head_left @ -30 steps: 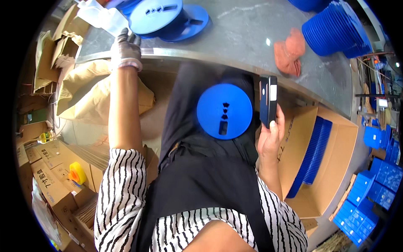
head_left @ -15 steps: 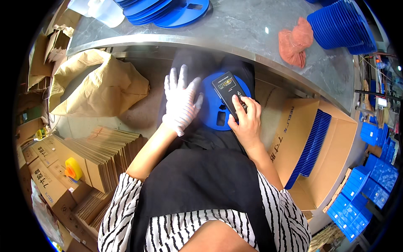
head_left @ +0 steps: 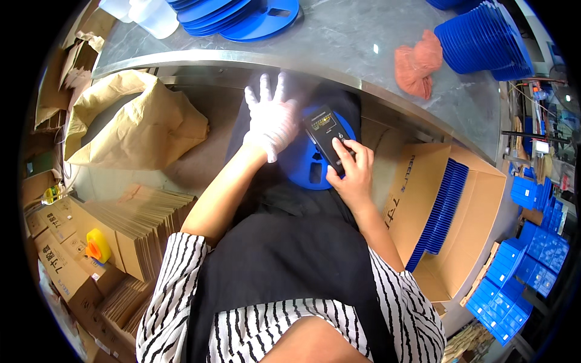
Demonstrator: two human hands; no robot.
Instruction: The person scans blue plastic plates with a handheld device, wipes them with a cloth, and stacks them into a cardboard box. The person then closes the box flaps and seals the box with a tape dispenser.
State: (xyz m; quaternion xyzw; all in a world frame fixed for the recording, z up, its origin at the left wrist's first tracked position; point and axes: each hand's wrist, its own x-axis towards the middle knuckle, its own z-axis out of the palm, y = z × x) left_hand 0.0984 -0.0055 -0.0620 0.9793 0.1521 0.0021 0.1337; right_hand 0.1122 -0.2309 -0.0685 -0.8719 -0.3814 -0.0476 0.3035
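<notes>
My left hand [head_left: 272, 118], in a white glove, is open with its fingers spread. It sits beside and partly over the left side of a blue plastic reel [head_left: 299, 162] on my lap; I cannot tell whether it touches the reel. My bare right hand [head_left: 356, 176] grips a black handheld meter [head_left: 324, 128] with a small display strip at its far end. The meter lies over the reel, tilted to the upper left. My right index finger rests on its face near a button, and the thumb is along its lower left edge.
Ahead is a grey worktop [head_left: 339, 48] with stacked blue reels [head_left: 209, 18], more reels [head_left: 481, 39] and an orange cloth [head_left: 417, 63]. At right, a cardboard box [head_left: 478, 224] holds rows of reels. At left are a brown paper sack [head_left: 151, 121], folded cartons [head_left: 145, 218] and yellow tape [head_left: 98, 245].
My left hand has moved right and a little farther away, from beside the reel to its left side. The right hand keeps its grip on the meter over the reel.
</notes>
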